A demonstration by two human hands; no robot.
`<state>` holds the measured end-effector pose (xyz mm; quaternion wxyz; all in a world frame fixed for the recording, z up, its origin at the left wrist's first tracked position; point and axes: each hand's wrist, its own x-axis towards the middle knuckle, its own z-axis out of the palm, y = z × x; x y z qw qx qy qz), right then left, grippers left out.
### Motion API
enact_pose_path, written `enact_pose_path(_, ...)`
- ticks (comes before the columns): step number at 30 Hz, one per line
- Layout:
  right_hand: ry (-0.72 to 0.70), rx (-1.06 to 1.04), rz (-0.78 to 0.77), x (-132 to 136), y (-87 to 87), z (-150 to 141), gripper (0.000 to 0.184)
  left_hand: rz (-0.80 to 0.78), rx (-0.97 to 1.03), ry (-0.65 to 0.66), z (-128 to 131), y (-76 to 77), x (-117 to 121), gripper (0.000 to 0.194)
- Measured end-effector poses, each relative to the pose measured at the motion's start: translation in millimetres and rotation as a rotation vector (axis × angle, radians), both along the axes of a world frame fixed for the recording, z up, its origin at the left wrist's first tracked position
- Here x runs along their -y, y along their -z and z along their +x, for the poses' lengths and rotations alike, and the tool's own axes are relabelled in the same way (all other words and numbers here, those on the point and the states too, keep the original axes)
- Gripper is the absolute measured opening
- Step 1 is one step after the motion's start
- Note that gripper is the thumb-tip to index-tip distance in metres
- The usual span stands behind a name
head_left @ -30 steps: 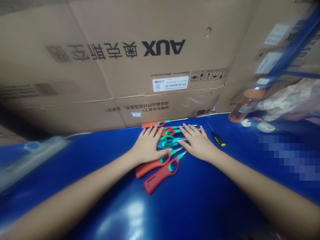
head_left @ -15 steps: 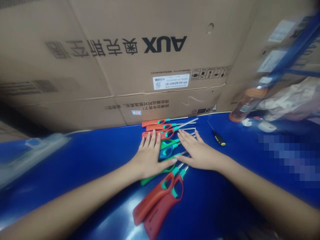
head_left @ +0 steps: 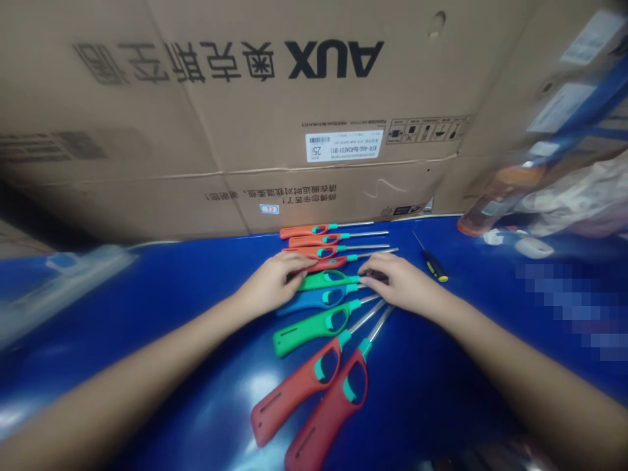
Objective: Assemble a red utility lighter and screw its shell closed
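Several gas lighters with long metal nozzles lie in a fanned row on the blue table, nozzles to the right. My left hand (head_left: 275,281) is curled at the handle end of the upper green lighter (head_left: 326,280), fingertips touching the dark red lighter (head_left: 333,263) just beyond. My right hand (head_left: 400,280) pinches around that green lighter's nozzle, which its fingers partly hide. Nearer me lie a blue lighter (head_left: 314,299), a second green lighter (head_left: 309,328), and two red lighters (head_left: 289,392) at a slant. Several orange-red lighters (head_left: 309,241) lie close together behind.
A large cardboard box (head_left: 245,131) stands along the table's back edge. On the right lie a black-and-yellow screwdriver (head_left: 434,267), an orange-capped bottle (head_left: 495,203) and white plastic pieces (head_left: 534,247). A clear plastic case or bag (head_left: 73,288), blurred, is on the left.
Both hands have gone from lying flat over the lighters, fingers spread, to curled grips at either side. The lighters are now more evenly spread, and the near red ones sit further apart.
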<state>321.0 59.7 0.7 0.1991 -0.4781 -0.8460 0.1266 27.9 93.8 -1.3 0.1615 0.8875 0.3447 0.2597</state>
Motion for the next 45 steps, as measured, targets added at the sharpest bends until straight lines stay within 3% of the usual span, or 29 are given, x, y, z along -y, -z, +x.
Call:
enact_pose_path(5, 0.028, -0.033, -0.253, -6, -3.0, 14, 0.016, -0.212, 0.108, -0.016, -10, 2.0, -16, 0.033)
enact_pose_path(12, -0.081, 0.099, -0.157, -3, -4.6, 23, 0.021, -0.399, 0.188, -0.139, -9, 7.6, -19, 0.038)
enact_pose_path(22, -0.062, 0.023, -0.172, -2, -17.7, 26, 0.008, -0.405, 0.247, -0.099, -7, 12.3, -21, 0.034)
enact_pose_path(26, -0.055, 0.015, -0.039, -3, -14.3, 25, 0.006, -0.347, 0.274, -0.104, -6, 13.8, -17, 0.028)
enact_pose_path(29, -0.096, -0.019, -0.026, -4, -9.9, 25, 0.004, -0.28, 0.306, -0.145, -4, 15.4, -13, 0.026)
enact_pose_path(31, -0.134, -0.059, -0.043, -3, -8.2, 24, 0.012, -0.203, 0.317, -0.162, -3, 14.3, -9, 0.022)
enact_pose_path(34, -0.16, -0.081, -0.027, -1, -10.3, 23, 0.02, -0.019, 0.266, -0.071, -1, 7.0, -2, 0.018)
enact_pose_path(38, -0.225, -0.096, -0.021, 5, -18.1, 17, 0.01, 0.119, 0.126, 0.156, 3, -14.6, 17, 0.018)
enact_pose_path(43, -0.347, -0.031, -0.104, 15, -19.7, 5, 0.009, 0.005, -0.132, 0.298, 4, -42.8, 71, 0.025)
enact_pose_path(45, -0.332, 0.047, -0.114, 17, -18.5, 3, 0.012, -0.058, -0.204, 0.265, 0, -43.7, 98, 0.046)
